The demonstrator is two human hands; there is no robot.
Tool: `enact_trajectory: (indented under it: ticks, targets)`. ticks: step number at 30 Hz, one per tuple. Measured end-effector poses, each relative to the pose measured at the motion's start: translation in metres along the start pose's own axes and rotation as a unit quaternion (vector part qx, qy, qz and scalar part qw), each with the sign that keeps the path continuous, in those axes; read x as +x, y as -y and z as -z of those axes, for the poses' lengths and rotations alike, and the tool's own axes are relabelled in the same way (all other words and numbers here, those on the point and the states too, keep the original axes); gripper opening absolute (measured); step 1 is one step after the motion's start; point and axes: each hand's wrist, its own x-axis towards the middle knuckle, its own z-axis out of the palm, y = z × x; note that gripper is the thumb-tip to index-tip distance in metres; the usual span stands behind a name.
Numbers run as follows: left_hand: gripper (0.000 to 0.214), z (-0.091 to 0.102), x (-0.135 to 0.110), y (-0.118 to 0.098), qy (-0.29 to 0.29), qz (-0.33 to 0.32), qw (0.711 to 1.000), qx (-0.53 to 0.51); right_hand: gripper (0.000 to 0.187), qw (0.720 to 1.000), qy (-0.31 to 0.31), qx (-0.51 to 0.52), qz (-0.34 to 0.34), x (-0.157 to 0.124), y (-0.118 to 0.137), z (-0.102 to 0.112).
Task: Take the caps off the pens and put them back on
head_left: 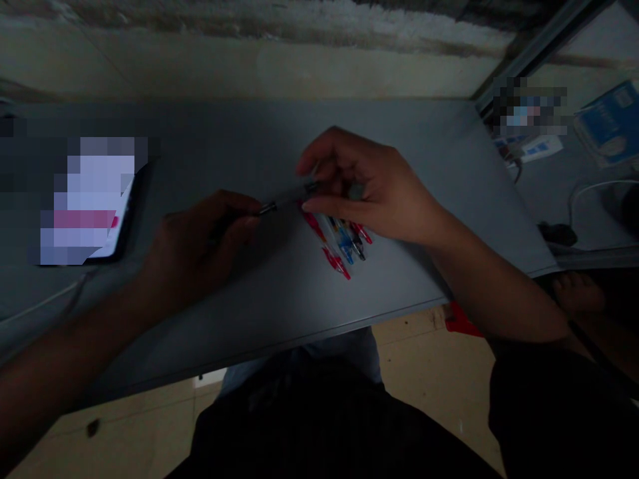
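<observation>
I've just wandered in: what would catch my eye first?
Probably the glowing screen at the left of the grey table, brightest in this dim view. Next, the slim pen near the centre, its one end in the left hand, the right hand at its other. Coloured pens lie below the right hand.

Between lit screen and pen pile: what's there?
Head view: the left hand, pinching one end of a pen, with gray table beneath.
</observation>
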Motion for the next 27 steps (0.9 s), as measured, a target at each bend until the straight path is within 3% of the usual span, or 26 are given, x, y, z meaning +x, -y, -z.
enact_trajectory:
  ticks: [4,9,13,18,22,27]
  targets:
    - [0.039,0.000,0.000,-0.003,0.017,-0.015,1.000,0.003,0.057,0.999,0.019,0.004,-0.027,-0.001,0.001,0.005]
    - [0.037,-0.002,0.001,-0.003,-0.005,-0.005,1.000,-0.004,0.044,1.000,0.014,0.003,0.015,-0.004,0.000,0.006]
    - [0.041,-0.002,0.002,0.000,0.010,0.003,1.000,-0.004,0.023,0.994,0.040,-0.097,0.043,-0.004,-0.001,0.010]
    - [0.041,0.001,0.002,-0.002,0.046,0.006,0.999,-0.025,0.032,0.972,0.111,-0.204,0.040,0.000,0.002,0.011]
    - [0.038,-0.001,-0.001,-0.001,0.049,-0.039,0.998,-0.024,0.045,0.948,0.143,-0.286,0.008,0.004,0.005,0.003]
    - [0.042,-0.002,0.000,0.000,0.036,-0.012,0.999,-0.023,0.044,0.962,0.132,-0.236,0.022,0.003,0.001,0.003]
